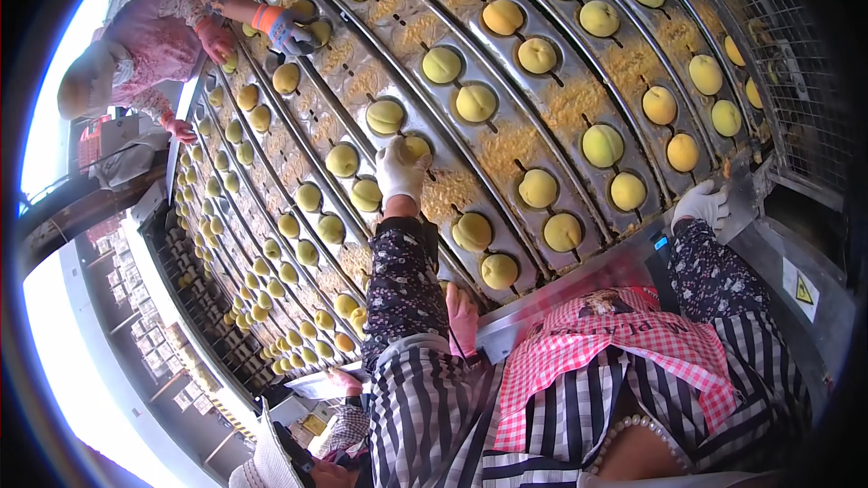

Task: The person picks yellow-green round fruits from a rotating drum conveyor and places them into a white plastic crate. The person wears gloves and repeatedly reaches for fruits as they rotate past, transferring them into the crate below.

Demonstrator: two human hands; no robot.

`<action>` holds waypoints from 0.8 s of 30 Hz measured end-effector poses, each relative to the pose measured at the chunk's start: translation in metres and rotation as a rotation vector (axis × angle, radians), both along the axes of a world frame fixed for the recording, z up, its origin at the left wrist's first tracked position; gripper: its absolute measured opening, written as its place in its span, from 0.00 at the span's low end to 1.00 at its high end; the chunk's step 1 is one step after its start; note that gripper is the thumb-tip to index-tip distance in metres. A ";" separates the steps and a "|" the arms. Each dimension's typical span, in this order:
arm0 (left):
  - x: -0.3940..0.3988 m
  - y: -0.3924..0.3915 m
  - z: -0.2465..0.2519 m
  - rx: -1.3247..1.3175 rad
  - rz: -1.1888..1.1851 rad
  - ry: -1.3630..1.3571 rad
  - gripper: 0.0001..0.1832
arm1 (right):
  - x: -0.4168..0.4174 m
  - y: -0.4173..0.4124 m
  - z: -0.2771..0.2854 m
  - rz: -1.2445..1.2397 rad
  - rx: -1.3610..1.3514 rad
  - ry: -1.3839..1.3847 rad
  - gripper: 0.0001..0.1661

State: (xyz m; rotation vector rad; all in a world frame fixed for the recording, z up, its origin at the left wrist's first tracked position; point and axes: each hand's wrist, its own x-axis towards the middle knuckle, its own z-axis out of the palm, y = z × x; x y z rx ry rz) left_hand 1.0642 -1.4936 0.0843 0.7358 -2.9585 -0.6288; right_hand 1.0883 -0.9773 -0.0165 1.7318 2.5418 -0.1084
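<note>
My left hand [401,173], in a white glove, reaches over the slatted metal conveyor [444,234]. Its thumb and fingers are around a yellow peach [413,148] that sits in one of the round cups. Just beyond it lies another peach [385,116] in the neighbouring cup of the same slat. To the right, my white-gloved right hand [702,207] rests on the conveyor's metal side edge with nothing in it. Near that hand are an orange-yellow peach [683,152] and a greener peach [628,191] in their cups. The left palm is partly hidden from above.
Wet yellow pulp [576,105] coats parts of the slats. A wire mesh guard [810,74] stands at the right. Across the belt, a blue-and-orange gloved hand [285,28] and a co-worker in pink [146,41] work. A pink-gloved hand [462,318] shows beside my left arm.
</note>
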 end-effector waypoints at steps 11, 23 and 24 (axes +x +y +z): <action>-0.027 -0.021 0.006 0.035 0.344 0.127 0.35 | 0.004 0.009 -0.019 0.015 0.021 0.057 0.36; -0.070 -0.055 0.005 -0.185 -0.327 0.022 0.35 | 0.043 -0.051 -0.024 0.020 0.055 0.075 0.34; -0.069 -0.055 0.006 -0.176 -0.339 0.015 0.35 | 0.046 -0.059 -0.021 0.000 0.025 0.098 0.32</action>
